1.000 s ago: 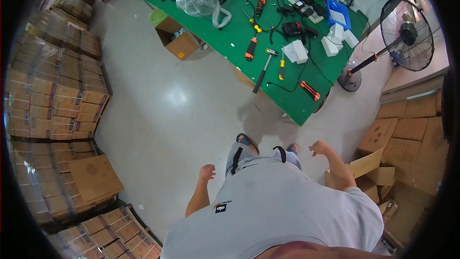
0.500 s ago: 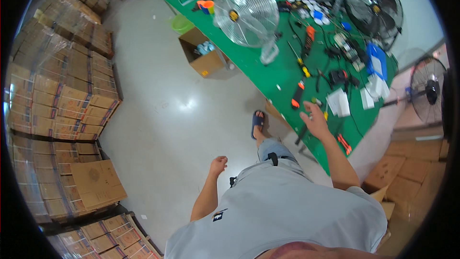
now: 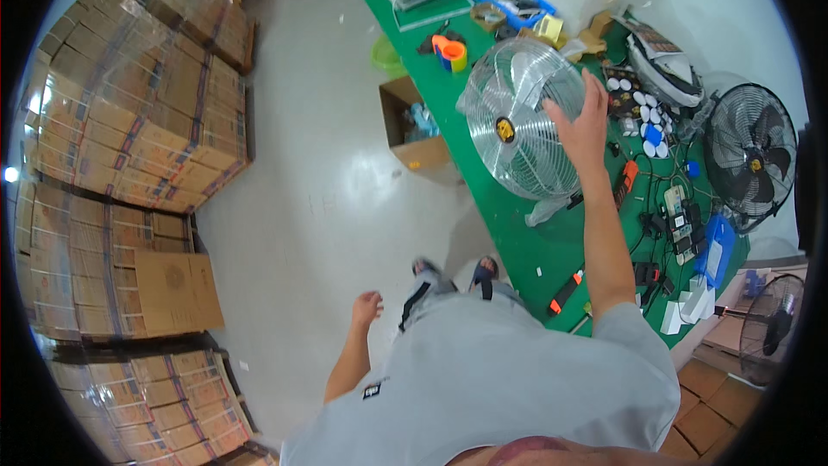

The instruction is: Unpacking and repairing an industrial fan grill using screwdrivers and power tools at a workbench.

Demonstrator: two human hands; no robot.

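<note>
My right hand is over the right side of a silver fan head with a wire cage, on the green-topped table. Its fingers are spread, with nothing held; whether they touch the cage I cannot tell. A clear plastic bag sits by the cage's lower edge. My left hand hangs beside my body above the floor, loosely curled and empty. Under my right forearm lie an orange-and-black cutter and, farther up, an orange-handled tool.
Green tabletop runs along my right. A black fan leans by the wall; chargers and cables clutter the table's right side. Orange and yellow tape rolls lie beyond the silver fan. An open carton stands on the floor; stacked cartons line the left.
I have moved farther along the table, and both feet now show. My right hand has gone from near the small tools to the silver fan. My left hand still hangs free.
</note>
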